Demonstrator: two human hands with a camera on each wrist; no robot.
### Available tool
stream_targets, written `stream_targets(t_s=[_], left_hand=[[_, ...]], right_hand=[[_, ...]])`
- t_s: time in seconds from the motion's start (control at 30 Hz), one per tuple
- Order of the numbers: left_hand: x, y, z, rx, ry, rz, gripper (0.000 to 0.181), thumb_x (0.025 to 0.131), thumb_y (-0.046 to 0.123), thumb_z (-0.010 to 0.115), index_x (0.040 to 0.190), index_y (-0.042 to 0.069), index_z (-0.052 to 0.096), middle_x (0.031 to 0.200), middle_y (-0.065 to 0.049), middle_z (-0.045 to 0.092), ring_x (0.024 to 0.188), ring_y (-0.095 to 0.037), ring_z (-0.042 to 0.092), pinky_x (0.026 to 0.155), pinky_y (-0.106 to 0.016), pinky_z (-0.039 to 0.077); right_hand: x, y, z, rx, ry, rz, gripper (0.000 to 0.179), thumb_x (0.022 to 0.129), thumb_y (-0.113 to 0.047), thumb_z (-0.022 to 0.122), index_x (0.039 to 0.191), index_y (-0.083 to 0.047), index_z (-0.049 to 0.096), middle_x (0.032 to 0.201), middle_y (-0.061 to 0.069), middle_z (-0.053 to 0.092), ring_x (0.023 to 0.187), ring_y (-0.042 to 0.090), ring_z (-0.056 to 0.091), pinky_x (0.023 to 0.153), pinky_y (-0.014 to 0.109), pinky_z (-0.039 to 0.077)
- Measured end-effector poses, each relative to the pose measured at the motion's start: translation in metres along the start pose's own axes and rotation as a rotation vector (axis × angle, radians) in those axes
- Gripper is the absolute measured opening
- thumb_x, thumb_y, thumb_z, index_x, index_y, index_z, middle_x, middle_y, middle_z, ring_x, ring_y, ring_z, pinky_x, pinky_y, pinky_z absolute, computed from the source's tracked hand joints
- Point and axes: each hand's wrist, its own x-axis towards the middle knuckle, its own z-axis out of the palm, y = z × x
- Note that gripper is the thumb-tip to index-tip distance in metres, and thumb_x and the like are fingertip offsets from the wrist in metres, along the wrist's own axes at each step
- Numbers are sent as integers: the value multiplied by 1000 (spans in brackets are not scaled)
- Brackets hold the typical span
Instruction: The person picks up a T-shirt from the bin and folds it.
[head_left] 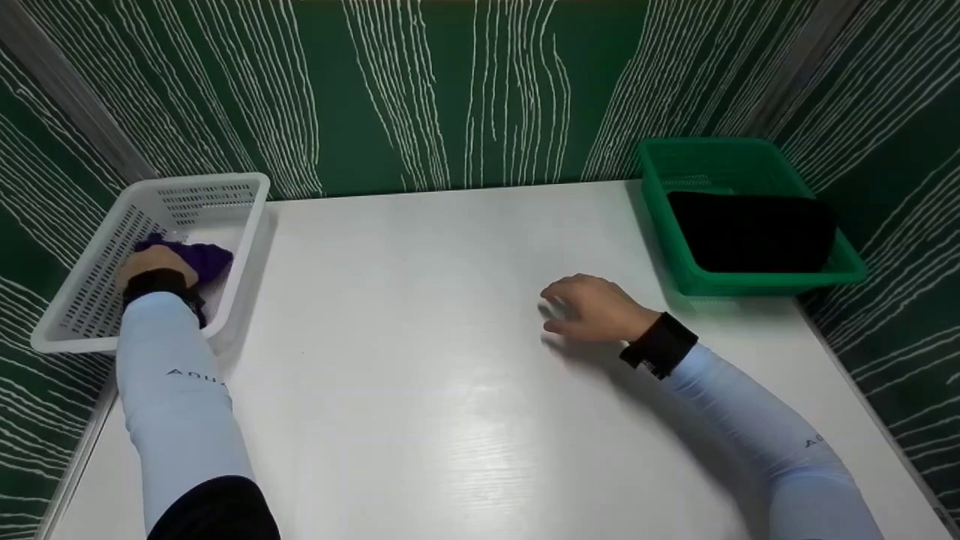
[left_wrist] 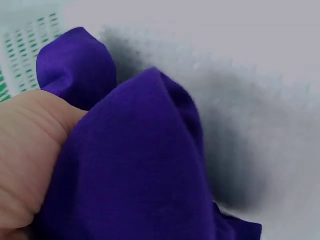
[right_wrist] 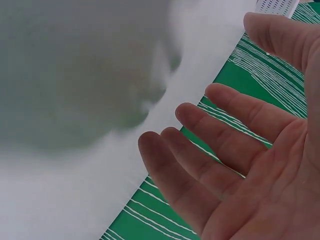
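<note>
My left hand [head_left: 156,264] reaches down into the white basket [head_left: 259,201] at the left of the table and grips a purple cloth [head_left: 206,260]. Close up in the left wrist view, the cloth [left_wrist: 135,165] bunches in folds beside the thumb side of the hand [left_wrist: 30,155], above the basket's perforated floor. The other fingers are hidden behind the fabric. Over the middle right of the table hovers my right hand [head_left: 596,309], holding nothing. In the right wrist view its fingers [right_wrist: 185,195] are spread and loosely bent, palm showing.
A green basket [head_left: 757,283] stands at the back right with a dark black bundle [head_left: 754,232] inside. The white table [head_left: 420,360] stretches between the two baskets. Dark green panels with white streaks [head_left: 510,97] rise along the back and both sides.
</note>
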Motion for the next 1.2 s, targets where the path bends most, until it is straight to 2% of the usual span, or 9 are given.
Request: stream_targets(t_s=[0.1,0.2,0.27,0.33,0.43,0.6,0.73,0.97,1.2], left_hand=[[-18,10,-11,19,30,-8,66,106,26,54,142,-28,51,137,-53,58,120,-58,66,90,-58,62],[-42,27,-31,65,75,-3,68,107,26,53,144,-30,48,138,-54,56,127,-62,63,96,-59,60],[-49,34,-42,92,100,4,67,107,25,53,145,-29,48,139,-55,55,129,-65,61,98,-60,60],[-49,39,-50,117,117,1,67,107,25,54,146,-29,47,139,-54,53,129,-66,61,101,-62,60],[-42,44,-58,136,145,-23,66,106,25,55,148,-26,47,139,-54,52,128,-67,61,103,-64,63],[-25,53,-57,137,166,-49,72,104,28,58,155,-21,45,144,-54,50,131,-69,59,99,-64,64],[-23,64,-58,129,173,-37,77,104,30,58,160,-19,41,151,-55,46,138,-71,55,95,-63,65],[-40,101,-67,158,241,20,81,105,35,58,165,-15,35,159,-57,38,142,-71,53,81,-56,65],[-66,148,-64,157,309,103,81,101,39,66,159,-13,42,147,-50,53,132,-63,62,94,-60,64]], right_hand=[[-1,-2,0,6,-6,3,48,98,-29,85,136,-1,76,138,16,80,131,41,74,111,61,60],[-1,-3,0,7,-8,3,49,98,-30,85,137,-1,76,138,17,80,132,42,73,112,61,59],[-1,-4,0,11,-5,2,49,98,-29,85,137,0,76,138,18,80,132,42,73,112,61,59],[-2,-4,0,18,-4,1,49,98,-28,85,137,0,75,139,18,79,133,42,73,113,61,59],[-2,-4,-1,31,-2,-1,50,98,-28,85,138,0,75,140,18,79,134,42,72,114,61,58],[-3,-4,-1,29,-2,-9,50,99,-29,85,138,0,75,140,19,79,134,42,72,115,62,57],[-3,-6,-2,25,-8,-7,49,99,-30,84,137,-1,76,140,18,79,135,43,72,116,62,57],[-2,-7,-2,30,-13,-4,50,100,-31,84,139,-2,75,142,17,78,136,42,71,115,62,57],[-2,-7,-3,24,-16,-8,51,100,-32,84,140,-2,75,142,18,78,136,43,71,114,62,58]])
